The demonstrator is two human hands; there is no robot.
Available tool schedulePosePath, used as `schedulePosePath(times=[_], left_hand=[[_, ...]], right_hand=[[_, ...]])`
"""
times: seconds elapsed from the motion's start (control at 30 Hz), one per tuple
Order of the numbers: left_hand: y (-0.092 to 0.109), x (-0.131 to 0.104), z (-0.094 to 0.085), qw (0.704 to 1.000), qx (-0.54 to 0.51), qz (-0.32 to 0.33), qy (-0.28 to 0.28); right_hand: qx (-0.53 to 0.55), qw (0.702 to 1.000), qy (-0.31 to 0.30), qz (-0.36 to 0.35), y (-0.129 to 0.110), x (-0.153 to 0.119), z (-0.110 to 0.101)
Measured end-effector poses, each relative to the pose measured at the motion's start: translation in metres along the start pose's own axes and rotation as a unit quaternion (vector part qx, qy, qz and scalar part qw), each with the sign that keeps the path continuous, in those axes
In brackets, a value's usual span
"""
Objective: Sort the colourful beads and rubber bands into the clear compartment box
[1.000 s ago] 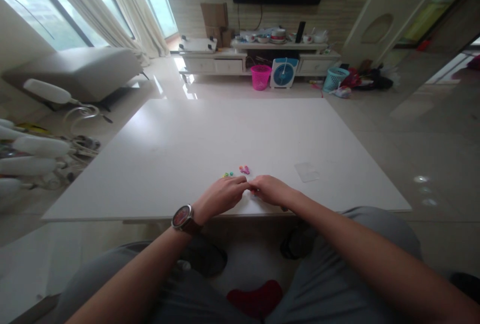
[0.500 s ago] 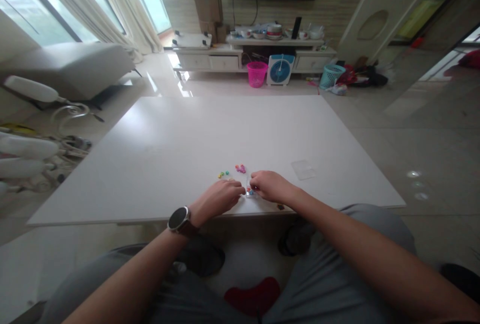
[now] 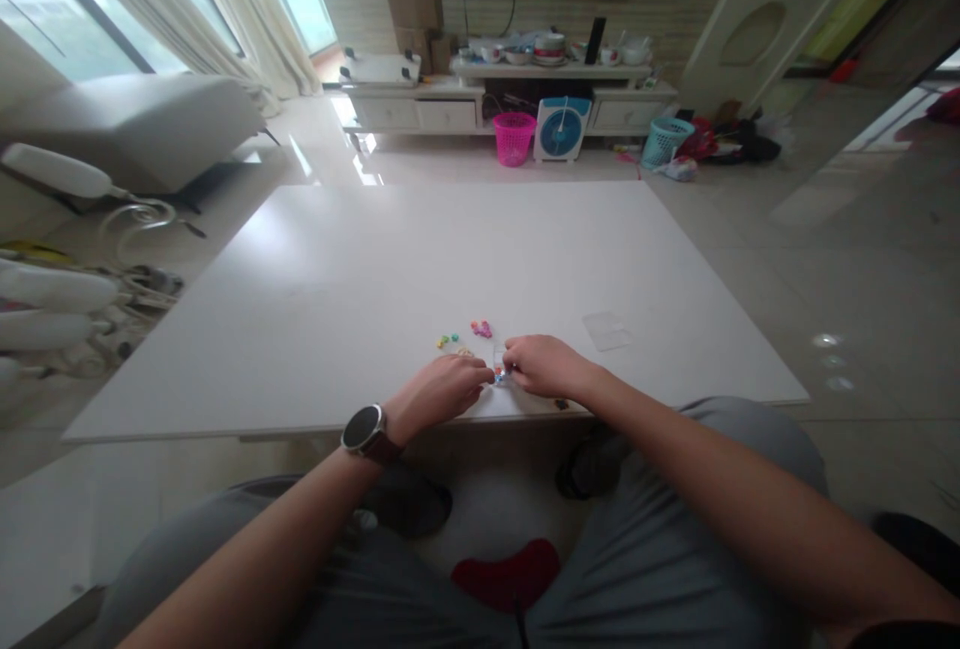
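Note:
Near the front edge of the white table, a small clear container (image 3: pixel 498 357) stands between my hands, with a few orange and blue pieces (image 3: pixel 499 374) in its lower part. My right hand (image 3: pixel 541 365) is closed at its right side, fingers curled against it. From the left, my left hand (image 3: pixel 454 385) reaches in with its fingers pressed together at the container's near end; what they pinch is too small to make out. Beyond the hands lie small pink and orange pieces (image 3: pixel 482 329) and green and yellow ones (image 3: pixel 448 340). Pale pieces (image 3: pixel 465 352) show just past my left knuckles.
A flat clear lid-like sheet (image 3: pixel 607 331) lies on the white table (image 3: pixel 360 279) to the right. A small dark piece (image 3: pixel 561 405) sits at the front edge by my right wrist. White-armed metal furniture (image 3: pixel 60 299) stands on the left.
The whole view has shifted slightly. My left fingers have moved a little closer to the container, and more of the pale pieces show behind them. My right hand stays at the container.

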State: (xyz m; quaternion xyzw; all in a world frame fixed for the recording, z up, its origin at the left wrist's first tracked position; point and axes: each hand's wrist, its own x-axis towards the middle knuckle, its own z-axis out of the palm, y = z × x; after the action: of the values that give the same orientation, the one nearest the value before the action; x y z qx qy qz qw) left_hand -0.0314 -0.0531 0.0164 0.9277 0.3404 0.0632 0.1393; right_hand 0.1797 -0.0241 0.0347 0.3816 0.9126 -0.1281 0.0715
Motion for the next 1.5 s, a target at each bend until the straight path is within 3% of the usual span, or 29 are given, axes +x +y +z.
schedulePosePath(times=[0.37, 0.57, 0.7, 1.0, 1.5], left_hand=[[-0.001, 0.001, -0.002, 1.0, 0.01, -0.006, -0.001], [-0.024, -0.007, -0.026, 0.984, 0.03, -0.163, 0.063], [-0.047, -0.018, -0.029, 0.973, 0.031, -0.226, 0.041], [-0.065, -0.019, -0.007, 0.976, -0.002, -0.216, 0.027], [-0.069, -0.013, 0.001, 0.973, 0.02, -0.229, 0.001]], right_hand=[[-0.01, 1.0, -0.021, 0.007, -0.001, -0.001, 0.002], [-0.019, 1.0, -0.005, 0.007, 0.0, -0.005, -0.001], [-0.018, 1.0, 0.003, -0.003, -0.003, -0.008, -0.003], [-0.004, 1.0, 0.0, -0.017, -0.009, -0.011, -0.01], [-0.018, 1.0, 0.0, -0.011, -0.01, -0.018, -0.015]])
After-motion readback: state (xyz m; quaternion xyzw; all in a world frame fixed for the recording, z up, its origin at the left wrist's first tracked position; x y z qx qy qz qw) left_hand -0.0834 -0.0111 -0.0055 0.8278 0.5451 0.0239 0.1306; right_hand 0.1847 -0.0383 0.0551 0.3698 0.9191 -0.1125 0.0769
